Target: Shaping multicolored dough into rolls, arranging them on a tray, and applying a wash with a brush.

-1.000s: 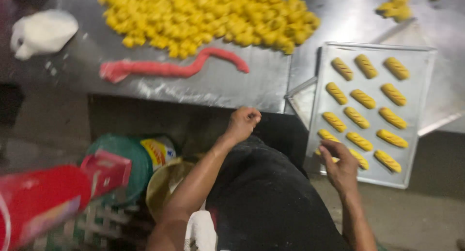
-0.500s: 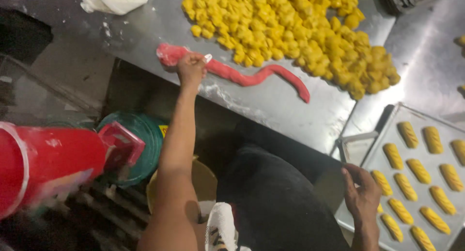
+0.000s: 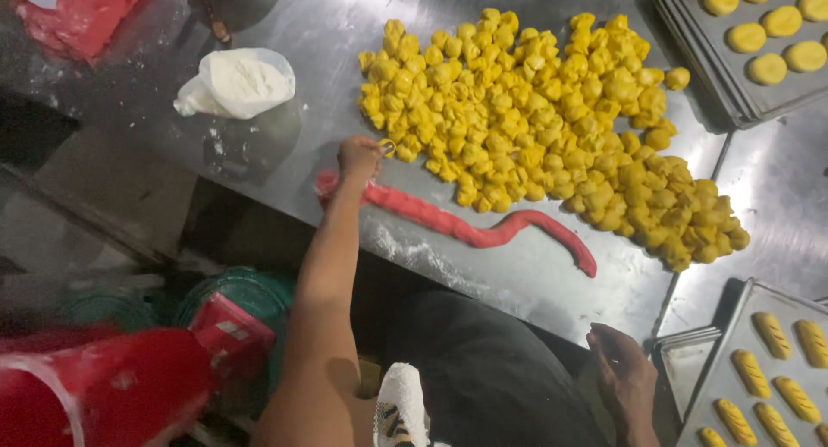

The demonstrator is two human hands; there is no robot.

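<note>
Reaching across the steel table, the left hand pinched a yellow dough piece at the edge of the big pile, above the red dough rope, while the right hand hung loosely curled beside a part-filled tray, so most pieces seemed still unshaped.

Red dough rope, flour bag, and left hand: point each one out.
Red dough rope (image 3: 483,231), head view, middle of the rope.
Flour bag (image 3: 241,83), head view, the white flour heap.
Left hand (image 3: 358,158), head view, back of the hand.
</note>
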